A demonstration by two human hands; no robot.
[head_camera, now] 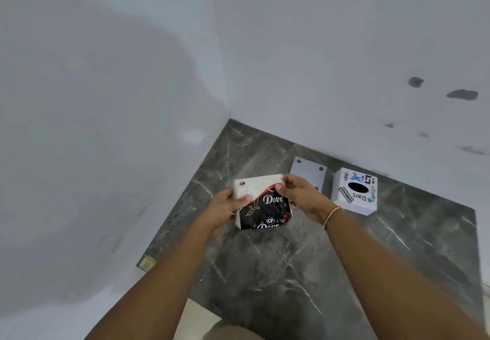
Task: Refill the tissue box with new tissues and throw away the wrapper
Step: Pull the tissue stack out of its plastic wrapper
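We open the tissue pack (261, 204): left hand (228, 208) grips it, right hand (299, 193) pinches its wrapper corner; next, tearing it apart.

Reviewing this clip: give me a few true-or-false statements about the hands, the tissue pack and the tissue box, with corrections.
1. Both hands hold the black-and-white Dove tissue pack. True: left hand grips its left edge, right hand pinches its top right corner.
2. The white cube-shaped tissue box lies on its side. False: it stands upright, its oval opening facing up.
3. The tissue box sits to the right of the pack on the dark marble counter. True.
4. A tissue sticks out of the box opening. False: the opening looks dark and empty.
5. The right wrist is bare. False: it wears a thin thread band.
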